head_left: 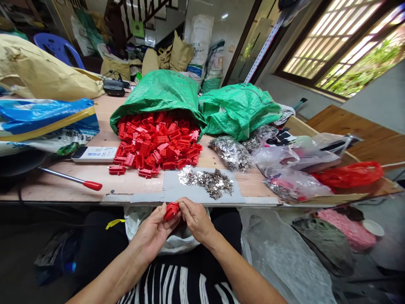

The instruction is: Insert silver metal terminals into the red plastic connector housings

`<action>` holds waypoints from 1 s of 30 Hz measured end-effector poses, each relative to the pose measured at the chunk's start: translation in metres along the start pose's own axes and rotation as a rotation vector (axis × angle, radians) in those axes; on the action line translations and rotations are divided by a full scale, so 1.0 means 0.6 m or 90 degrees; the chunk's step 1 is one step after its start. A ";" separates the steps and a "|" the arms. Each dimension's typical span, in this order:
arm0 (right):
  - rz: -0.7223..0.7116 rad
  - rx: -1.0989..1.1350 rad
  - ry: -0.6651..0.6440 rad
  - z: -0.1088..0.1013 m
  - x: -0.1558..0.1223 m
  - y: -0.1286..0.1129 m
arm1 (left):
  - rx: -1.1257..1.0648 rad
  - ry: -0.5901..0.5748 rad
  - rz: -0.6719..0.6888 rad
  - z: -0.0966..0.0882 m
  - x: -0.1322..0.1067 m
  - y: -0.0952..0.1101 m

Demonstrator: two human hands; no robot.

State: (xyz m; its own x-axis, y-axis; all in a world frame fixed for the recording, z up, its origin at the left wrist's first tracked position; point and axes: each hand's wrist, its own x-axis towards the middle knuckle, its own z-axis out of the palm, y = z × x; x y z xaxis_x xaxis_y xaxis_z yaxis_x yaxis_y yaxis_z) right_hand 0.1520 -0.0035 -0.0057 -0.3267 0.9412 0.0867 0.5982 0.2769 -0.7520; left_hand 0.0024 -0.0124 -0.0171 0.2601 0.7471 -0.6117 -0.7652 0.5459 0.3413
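Note:
My left hand (155, 231) grips a small red plastic part (171, 210) between thumb and fingers, just below the table's front edge. Closed in a pinch, my right hand (196, 220) meets the part's right side; whatever lies between its fingertips is too small to make out. Below both hands a white sack (136, 226) hangs open between the knees. On a grey board (171, 188) just ahead lies a pile of small shiny metal pieces (215, 181). Behind it, a heap of similar red plastic parts (158, 141) spills from a green sack (167, 90).
A second green sack (237, 105) and a clear bag of metal pieces (230, 152) stand right of the heap. At left are a white box-shaped device (95, 154) and a red-tipped metal lever (91, 185). Plastic bags (297, 181) crowd the table's right end.

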 end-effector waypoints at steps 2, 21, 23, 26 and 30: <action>0.008 0.003 -0.036 -0.003 -0.001 -0.001 | 0.014 0.004 -0.008 -0.007 0.001 0.000; -0.144 -0.214 -0.032 0.022 0.106 -0.001 | 0.276 -0.010 -0.016 -0.086 0.013 -0.008; -0.159 -0.258 -0.036 0.035 0.140 -0.006 | 0.304 -0.021 0.000 -0.084 0.014 -0.009; -0.189 -0.302 -0.056 0.061 0.183 -0.016 | 0.313 -0.030 0.007 -0.083 0.013 -0.008; -0.163 -0.369 -0.032 0.097 0.218 -0.033 | 0.311 -0.043 0.012 -0.080 0.009 -0.003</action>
State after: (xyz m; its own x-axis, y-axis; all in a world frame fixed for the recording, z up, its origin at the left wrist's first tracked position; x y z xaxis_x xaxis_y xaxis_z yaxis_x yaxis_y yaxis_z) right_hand 0.0548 0.1031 -0.0173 -0.5375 0.8248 0.1754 0.7911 0.5653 -0.2338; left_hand -0.0231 -0.0276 -0.0556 0.2987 0.7730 -0.5597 -0.4082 0.6336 0.6572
